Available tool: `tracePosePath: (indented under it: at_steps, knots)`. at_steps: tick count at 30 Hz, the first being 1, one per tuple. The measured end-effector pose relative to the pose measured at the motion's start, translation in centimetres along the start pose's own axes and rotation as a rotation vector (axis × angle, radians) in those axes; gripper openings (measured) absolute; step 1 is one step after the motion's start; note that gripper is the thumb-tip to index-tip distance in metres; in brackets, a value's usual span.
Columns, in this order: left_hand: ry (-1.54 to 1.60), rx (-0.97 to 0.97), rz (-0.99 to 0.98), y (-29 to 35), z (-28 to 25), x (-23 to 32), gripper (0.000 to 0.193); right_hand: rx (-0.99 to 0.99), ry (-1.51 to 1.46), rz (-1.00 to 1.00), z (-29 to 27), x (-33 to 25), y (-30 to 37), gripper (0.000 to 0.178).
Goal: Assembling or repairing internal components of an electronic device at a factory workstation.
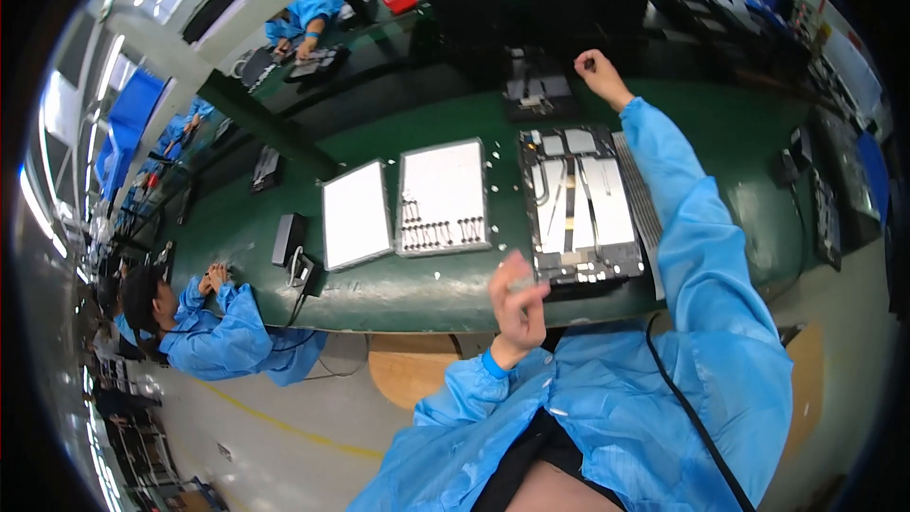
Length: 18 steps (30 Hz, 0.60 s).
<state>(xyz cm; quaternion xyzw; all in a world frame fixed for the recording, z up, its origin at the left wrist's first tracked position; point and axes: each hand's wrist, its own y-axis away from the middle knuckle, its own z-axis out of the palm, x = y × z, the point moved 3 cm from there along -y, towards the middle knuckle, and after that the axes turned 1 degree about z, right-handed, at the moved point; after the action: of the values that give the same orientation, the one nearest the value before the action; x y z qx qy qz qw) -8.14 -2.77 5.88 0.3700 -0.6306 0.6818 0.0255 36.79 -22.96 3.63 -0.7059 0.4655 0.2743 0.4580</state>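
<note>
My right hand (pixel 604 79) reaches out at the far side of the bench, its fingers closed on a small dark part (pixel 590 64) whose kind I cannot make out. Close to my body, my left hand (pixel 518 311) is raised over the near bench edge. Its fingers are loosely bent and apart, somewhat blurred, with nothing visible in them. Between the hands lies an opened laptop-like device (pixel 559 218), its inside showing grey panels, dark strips and cables. A second dark device (pixel 538 93) with exposed parts lies beyond it, left of my right hand.
Left of the device are a white tray (pixel 444 180) bearing rows of small black parts and a plain white tray (pixel 356 218). A dark box (pixel 289 239) and a metal-framed holder (pixel 301 268) stand beside them. White scraps dot the green bench (pixel 427 299). A co-worker (pixel 223 332) sits left.
</note>
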Motion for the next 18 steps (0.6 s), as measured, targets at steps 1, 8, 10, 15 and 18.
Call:
tracePosePath:
  at_steps: [1, 8, 10, 15, 18]
  knots:
    - [0.024, -0.028, -0.029, 0.2, 0.4, 0.1, 0.024, -0.026, -0.287, 0.007, -1.8, 1.0, 1.4, 0.016]
    - [0.340, -0.955, 0.138, 1.3, 10.7, 3.3, 0.038, -0.034, -0.101, 0.164, -15.7, -2.3, 20.4, 0.044]
    - [0.304, -0.993, 0.122, 2.0, 12.7, 3.1, 0.041, -0.012, -0.207, 0.292, -16.7, -1.4, 25.8, 0.035]
    - [0.199, -1.047, 0.095, 3.4, 16.6, 3.1, 0.043, -0.037, -0.413, 0.326, -16.0, -4.8, 31.0, 0.021]
    - [-0.010, -1.024, 0.025, 4.5, 17.7, 2.6, 0.038, -0.098, -0.307, 0.352, -15.4, -4.2, 32.0, 0.021]
